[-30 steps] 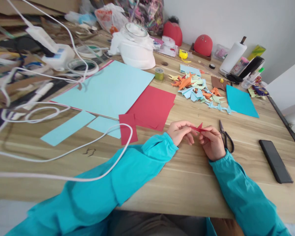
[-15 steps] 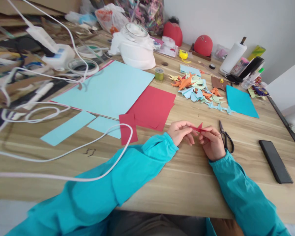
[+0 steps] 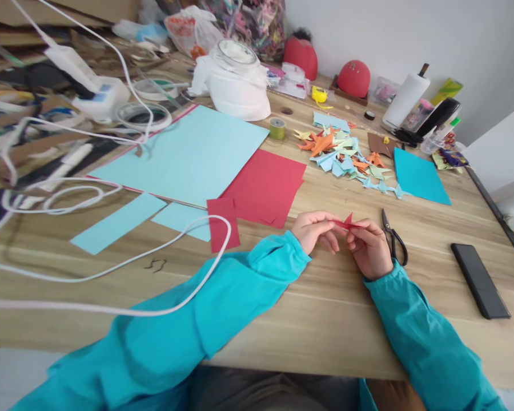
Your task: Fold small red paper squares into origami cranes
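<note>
Between my two hands is a small red folded paper piece (image 3: 348, 222) with a pointed tip sticking up. My left hand (image 3: 314, 229) pinches its left end between thumb and fingers. At the other end, my right hand (image 3: 369, 245) grips it with thumb and forefinger. Black-handled scissors (image 3: 394, 238) lie on the table just right of my right hand. Beyond my hands rests a pile of folded paper cranes (image 3: 340, 154) in orange, light blue and pale green. Red paper sheets (image 3: 261, 185) and a small red rectangle of paper (image 3: 223, 224) lie to the left.
Large light-blue sheets (image 3: 188, 154) and a blue paper strip (image 3: 120, 222) cover the left side. A white cable (image 3: 205, 282) loops over my left sleeve. A black phone (image 3: 480, 279) lies at right, a teal paper stack (image 3: 420, 177) behind it. A thread spool (image 3: 277, 129) stands mid-table.
</note>
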Motion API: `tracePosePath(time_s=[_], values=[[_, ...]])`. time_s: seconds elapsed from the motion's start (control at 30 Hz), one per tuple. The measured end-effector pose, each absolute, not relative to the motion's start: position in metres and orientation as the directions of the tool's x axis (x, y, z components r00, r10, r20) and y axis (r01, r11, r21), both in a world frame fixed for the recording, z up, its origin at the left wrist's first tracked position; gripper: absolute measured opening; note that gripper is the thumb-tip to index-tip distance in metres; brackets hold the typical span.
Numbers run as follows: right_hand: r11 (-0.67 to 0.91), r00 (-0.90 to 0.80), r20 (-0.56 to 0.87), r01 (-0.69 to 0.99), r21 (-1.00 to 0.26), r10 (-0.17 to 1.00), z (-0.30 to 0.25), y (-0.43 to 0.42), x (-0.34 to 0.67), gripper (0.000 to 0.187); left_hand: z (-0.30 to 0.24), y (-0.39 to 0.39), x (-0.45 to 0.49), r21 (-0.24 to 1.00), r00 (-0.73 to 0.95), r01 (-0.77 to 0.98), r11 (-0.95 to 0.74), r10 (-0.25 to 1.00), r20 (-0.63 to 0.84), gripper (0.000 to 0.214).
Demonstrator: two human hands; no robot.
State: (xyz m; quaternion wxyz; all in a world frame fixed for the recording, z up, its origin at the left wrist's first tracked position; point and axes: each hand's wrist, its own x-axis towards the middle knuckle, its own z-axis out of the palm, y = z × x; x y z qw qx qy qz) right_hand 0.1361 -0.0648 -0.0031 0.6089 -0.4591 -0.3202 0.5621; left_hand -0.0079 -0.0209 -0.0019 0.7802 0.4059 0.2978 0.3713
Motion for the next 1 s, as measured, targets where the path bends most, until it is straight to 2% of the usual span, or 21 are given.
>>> tracePosePath(time_s=[0.43, 0.6, 0.77, 1.0], values=[[-0.038, 0.157, -0.107, -0.390, -0.920, 0.982, -0.0042, -0.0643, 0.1372, 0.007, -0.0028, -0.0201, -0.0077, 0.826, 0.544, -0.391, 0.406, 0.826, -0.149, 0.021], [-0.033, 0.174, -0.114, -0.411, -0.911, 0.978, -0.0042, -0.0635, 0.1379, 0.008, -0.0031, -0.0174, -0.0078, 0.832, 0.486, -0.411, 0.372, 0.862, -0.145, 0.020], [-0.034, 0.162, -0.109, -0.407, -0.913, 0.981, -0.0047, -0.0634, 0.1384, 0.008, 0.0005, -0.0195, -0.0068, 0.867, 0.470, -0.339, 0.365, 0.864, -0.180, 0.011], [-0.034, 0.163, -0.110, -0.411, -0.911, 0.981, -0.0050, -0.0632, 0.1386, 0.009, 0.0020, -0.0215, -0.0056, 0.890, 0.457, -0.307, 0.336, 0.873, -0.172, 0.017]])
